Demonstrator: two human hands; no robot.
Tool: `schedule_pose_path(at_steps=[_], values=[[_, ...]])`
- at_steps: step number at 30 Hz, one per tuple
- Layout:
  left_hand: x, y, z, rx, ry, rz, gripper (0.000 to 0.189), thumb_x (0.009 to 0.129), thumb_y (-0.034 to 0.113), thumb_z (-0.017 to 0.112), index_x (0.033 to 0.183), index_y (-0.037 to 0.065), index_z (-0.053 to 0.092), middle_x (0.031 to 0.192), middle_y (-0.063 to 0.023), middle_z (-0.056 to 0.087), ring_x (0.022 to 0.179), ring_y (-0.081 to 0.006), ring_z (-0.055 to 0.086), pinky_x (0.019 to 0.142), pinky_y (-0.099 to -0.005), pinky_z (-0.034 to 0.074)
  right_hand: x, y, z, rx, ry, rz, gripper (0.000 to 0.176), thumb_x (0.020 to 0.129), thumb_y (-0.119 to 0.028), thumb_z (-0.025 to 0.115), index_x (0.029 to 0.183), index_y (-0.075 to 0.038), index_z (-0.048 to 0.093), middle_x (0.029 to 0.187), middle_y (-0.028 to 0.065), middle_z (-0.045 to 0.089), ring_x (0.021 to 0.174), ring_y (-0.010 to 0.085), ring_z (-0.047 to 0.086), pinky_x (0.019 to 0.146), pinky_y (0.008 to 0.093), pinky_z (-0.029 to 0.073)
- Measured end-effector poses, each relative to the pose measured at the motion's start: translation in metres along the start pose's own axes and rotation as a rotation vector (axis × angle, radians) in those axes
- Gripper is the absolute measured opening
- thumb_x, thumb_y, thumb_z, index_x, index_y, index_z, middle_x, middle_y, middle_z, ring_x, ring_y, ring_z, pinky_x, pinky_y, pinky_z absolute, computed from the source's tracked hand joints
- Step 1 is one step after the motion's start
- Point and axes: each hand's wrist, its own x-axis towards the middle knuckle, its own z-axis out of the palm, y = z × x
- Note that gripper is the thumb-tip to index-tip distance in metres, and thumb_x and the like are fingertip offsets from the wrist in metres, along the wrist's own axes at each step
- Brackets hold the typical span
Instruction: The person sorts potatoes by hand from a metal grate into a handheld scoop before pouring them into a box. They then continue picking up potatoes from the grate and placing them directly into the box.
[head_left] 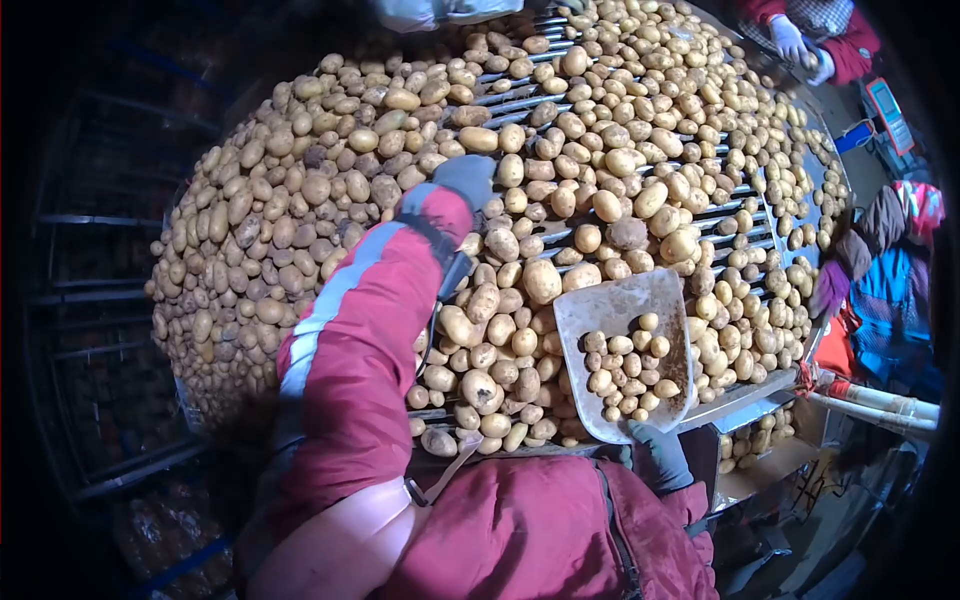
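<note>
My left hand [466, 181], in a grey glove, reaches out over the heap of potatoes [300, 190]. It rests among the potatoes, close to a long potato [478, 139], and its fingers are too hidden to show whether they hold one. Near my body my right hand [660, 456], in a dark grey-green glove, grips the near end of a white, dirt-stained scoop [626, 292]. Several small potatoes [627, 368] lie in the scoop, which sits over the near edge of the heap.
Metal rollers [520, 100] show between the potatoes. A cardboard box [770, 470] with potatoes stands at lower right, beside white poles [880, 405]. Across at upper right are another person's gloved hands [805, 55]. A handheld-looking device [888, 115] and piled clothing [890, 260] are at right.
</note>
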Motion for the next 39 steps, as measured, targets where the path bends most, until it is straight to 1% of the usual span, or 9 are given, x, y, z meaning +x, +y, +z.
schedule_pose_path(at_steps=[2, 6, 9, 14, 17, 24, 28, 35, 39], values=[[-0.010, 0.001, -0.010, -0.035, -0.035, -0.090, 0.031, 0.083, 0.022, 0.070, 0.110, 0.008, 0.070, 0.104, -0.0133, 0.073, 0.093, -0.0245, 0.072, 0.077, -0.0388, 0.057, -0.001, -0.003, -0.005, -0.052, -0.022, 0.013, 0.037, 0.088, -0.005, 0.065, 0.122, -0.005, 0.051, 0.090, 0.0060, 0.065, 0.058, 0.0175, 0.061, 0.044, 0.0275, 0.048], [-0.060, 0.004, -0.026, -1.357, -0.211, -0.072, 0.036, 0.086, 0.024, 0.076, 0.116, 0.006, 0.068, 0.088, -0.0011, 0.067, 0.076, -0.0110, 0.060, 0.071, -0.0262, 0.051, 0.000, -0.007, -0.006, -0.143, 0.021, 0.122, 0.038, 0.088, -0.006, 0.065, 0.123, -0.006, 0.052, 0.096, 0.0056, 0.066, 0.064, 0.0160, 0.061, 0.043, 0.0260, 0.047], [-0.127, 0.086, -0.102, -1.017, -0.173, 0.129, 0.045, 0.089, 0.025, 0.075, 0.127, 0.004, 0.063, 0.105, -0.0046, 0.066, 0.094, -0.0122, 0.060, 0.083, -0.0263, 0.050, -0.003, -0.014, 0.000, -0.118, 0.017, 0.101, 0.024, 0.090, -0.011, 0.065, 0.110, -0.004, 0.055, 0.075, 0.0075, 0.062, 0.046, 0.0178, 0.057, 0.038, 0.0294, 0.045], [-0.096, 0.002, -0.004, -0.830, 0.272, 0.336, 0.046, 0.088, 0.022, 0.071, 0.130, 0.006, 0.062, 0.114, -0.0104, 0.068, 0.100, -0.0189, 0.065, 0.090, -0.0313, 0.052, 0.003, -0.009, -0.014, -0.160, -0.068, 0.154, 0.030, 0.089, -0.015, 0.064, 0.117, -0.012, 0.054, 0.089, 0.0027, 0.064, 0.056, 0.0142, 0.055, 0.042, 0.0267, 0.044], [-0.098, 0.008, 0.014, -0.238, 0.223, 0.063, 0.039, 0.084, 0.010, 0.062, 0.123, 0.015, 0.068, 0.117, -0.0191, 0.065, 0.107, -0.0361, 0.064, 0.096, -0.0409, 0.051, 0.008, -0.003, -0.020, -0.234, -0.080, 0.105, 0.025, 0.090, -0.019, 0.063, 0.114, -0.013, 0.056, 0.086, 0.0021, 0.064, 0.053, 0.0144, 0.055, 0.043, 0.0271, 0.044], [-0.093, 0.008, 0.059, -0.300, 0.182, -0.150, 0.022, 0.084, 0.016, 0.059, 0.101, 0.011, 0.072, 0.099, -0.0214, 0.069, 0.097, -0.0374, 0.067, 0.087, -0.0433, 0.053, 0.005, -0.008, -0.015, -0.232, -0.147, 0.065, 0.022, 0.090, -0.019, 0.063, 0.110, -0.011, 0.057, 0.080, 0.0024, 0.065, 0.050, 0.0148, 0.056, 0.043, 0.0281, 0.046], [-0.150, 0.012, 0.020, -0.781, 0.336, -0.019, 0.018, 0.082, 0.007, 0.061, 0.096, 0.005, 0.071, 0.093, -0.0098, 0.072, 0.088, -0.0207, 0.068, 0.082, -0.0348, 0.054, 0.008, -0.010, -0.020, -0.280, -0.176, 0.006, 0.022, 0.089, -0.018, 0.063, 0.109, -0.010, 0.057, 0.079, 0.0038, 0.064, 0.050, 0.0151, 0.056, 0.042, 0.0291, 0.046], [-0.337, 0.025, -0.023, -1.102, -0.176, -0.303, 0.016, 0.086, 0.008, 0.065, 0.098, 0.002, 0.072, 0.092, -0.0024, 0.071, 0.088, -0.0114, 0.063, 0.082, -0.0286, 0.052, 0.005, -0.025, -0.021, -0.359, -0.260, 0.132, 0.015, 0.091, -0.019, 0.063, 0.097, -0.005, 0.062, 0.064, 0.0036, 0.061, 0.046, 0.0167, 0.056, 0.040, 0.0295, 0.045], [-0.461, -0.012, 0.057, -0.776, -0.580, -0.125, 0.020, 0.087, 0.017, 0.068, 0.103, 0.008, 0.075, 0.090, -0.0028, 0.071, 0.080, -0.0132, 0.064, 0.070, -0.0278, 0.052, 0.009, -0.028, -0.027, -0.444, -0.283, 0.183, 0.017, 0.091, -0.021, 0.063, 0.096, -0.005, 0.062, 0.062, 0.0047, 0.060, 0.043, 0.0169, 0.054, 0.039, 0.0295, 0.045]])
